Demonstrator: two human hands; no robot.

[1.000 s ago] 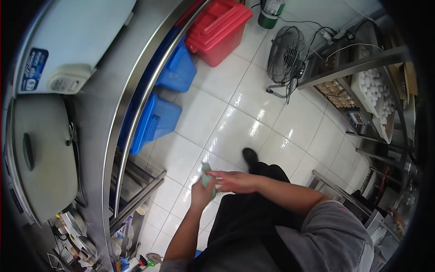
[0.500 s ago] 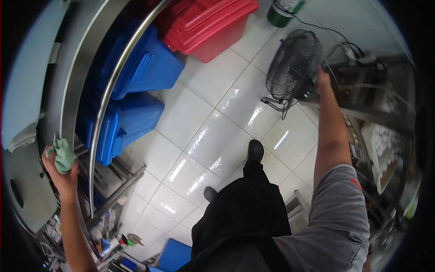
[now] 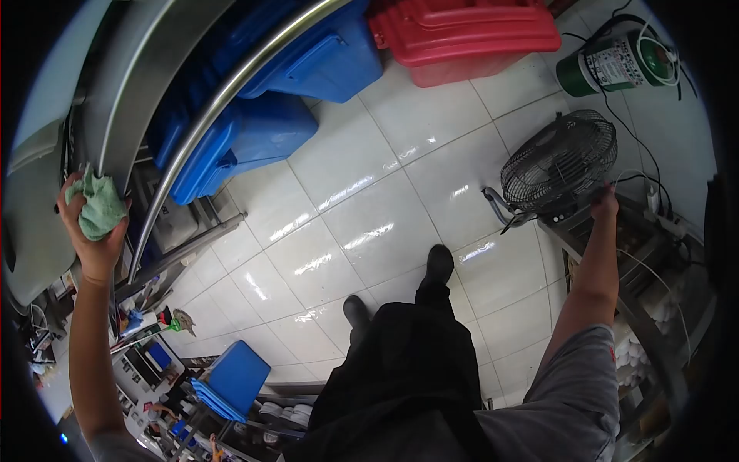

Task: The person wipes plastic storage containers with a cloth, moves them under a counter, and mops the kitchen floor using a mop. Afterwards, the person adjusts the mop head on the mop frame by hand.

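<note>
A crumpled green cloth (image 3: 101, 208) is in my left hand (image 3: 98, 250), with the thumb and fingers curled round it. That hand is beside the steel counter edge at the left, outside the curved metal rail (image 3: 202, 127). Over on the right, my arm reaches out to a black fan (image 3: 560, 163) with a round wire cage. My right hand (image 3: 606, 203) is closed at the fan's rear side; some of its fingers are hidden there. The fan sits at the end of a metal rack (image 3: 633, 286).
Blue lidded bins (image 3: 265, 138) and a red lidded bin (image 3: 473, 42) line the far side. A green cylinder (image 3: 608, 68) with cords stands at the upper right. White eggs (image 3: 633, 358) fill trays in the rack. Shiny white tiles (image 3: 369, 208) cover the floor; a blue board (image 3: 240, 377) is lower left.
The view has turned, so bins, fan and cylinder appear further right. More of the cylinder and the lower-left shelves shows. My left hand still holds the cloth; my right hand stays at the fan.
</note>
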